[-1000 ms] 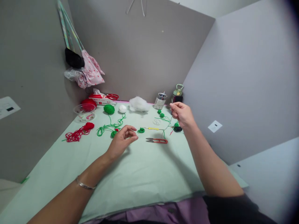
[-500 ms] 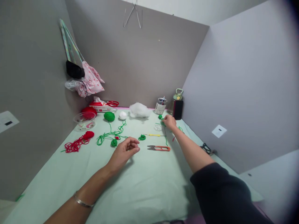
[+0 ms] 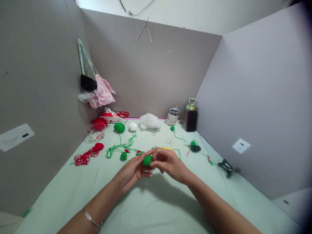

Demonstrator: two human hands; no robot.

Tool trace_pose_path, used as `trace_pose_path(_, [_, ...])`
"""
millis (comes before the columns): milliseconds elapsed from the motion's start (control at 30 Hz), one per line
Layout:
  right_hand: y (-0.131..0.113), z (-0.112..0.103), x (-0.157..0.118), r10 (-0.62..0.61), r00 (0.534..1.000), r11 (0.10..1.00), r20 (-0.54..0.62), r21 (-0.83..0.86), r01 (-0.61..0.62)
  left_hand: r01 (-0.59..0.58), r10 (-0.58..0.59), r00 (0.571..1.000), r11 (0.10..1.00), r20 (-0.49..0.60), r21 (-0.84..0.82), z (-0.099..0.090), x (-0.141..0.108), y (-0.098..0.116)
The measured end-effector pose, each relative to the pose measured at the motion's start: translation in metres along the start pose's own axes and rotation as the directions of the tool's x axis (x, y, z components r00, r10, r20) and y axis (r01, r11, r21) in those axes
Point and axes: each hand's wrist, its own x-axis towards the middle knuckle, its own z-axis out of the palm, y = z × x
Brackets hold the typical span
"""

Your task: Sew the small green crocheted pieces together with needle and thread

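Over the near middle of the cloth, a small round green crocheted piece (image 3: pixel 147 160) is between my two hands. My left hand (image 3: pixel 131 169) grips it from the left, with the thumb on top and the fingers curled beneath. From the right, the bent fingers and thumb of my right hand (image 3: pixel 170 165) close on its edge. Just behind my left fingertips lies a small red, white and green piece (image 3: pixel 139 152). A yellow-handled hook (image 3: pixel 167 148) shows only in part behind my right hand.
Green yarn (image 3: pixel 119 127), a white ball (image 3: pixel 133 126) and white stuffing (image 3: pixel 150 121) lie at the back. Red yarn (image 3: pixel 84 158) and a clear tub (image 3: pixel 95 132) are left. A tin (image 3: pixel 173 117), a phone (image 3: pixel 191 121) and a dark oval thing (image 3: pixel 195 148) are right.
My right hand has come back from the far right to the near middle. My left hand has closed from an open pose, and both hands now hold the green crocheted piece. The view has shifted.
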Motion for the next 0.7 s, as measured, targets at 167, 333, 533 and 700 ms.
trace_pose_path(167, [0.004,-0.012,0.002,0.002,0.975,0.996,-0.221,0.087,0.018,-0.085,0.07,0.984,0.993,-0.163,-0.084,-0.002,0.001,0.007])
trace_pose_path(333, [0.011,-0.015,-0.004,0.124,0.973,0.983,-0.195,0.161,-0.093,-0.156,0.091,0.935,0.973,-0.342,-0.167,-0.003,0.006,0.012])
trace_pose_path(533, [0.006,-0.001,-0.013,0.181,0.982,0.981,-0.044,0.086,-0.177,-0.162,0.122,0.95,0.979,-0.288,-0.121,-0.005,0.004,0.01])
trace_pose_path(700, [0.008,0.004,-0.016,0.205,0.976,0.978,0.069,0.008,-0.206,-0.147,0.146,0.966,0.989,-0.211,0.012,-0.004,0.0,0.009])
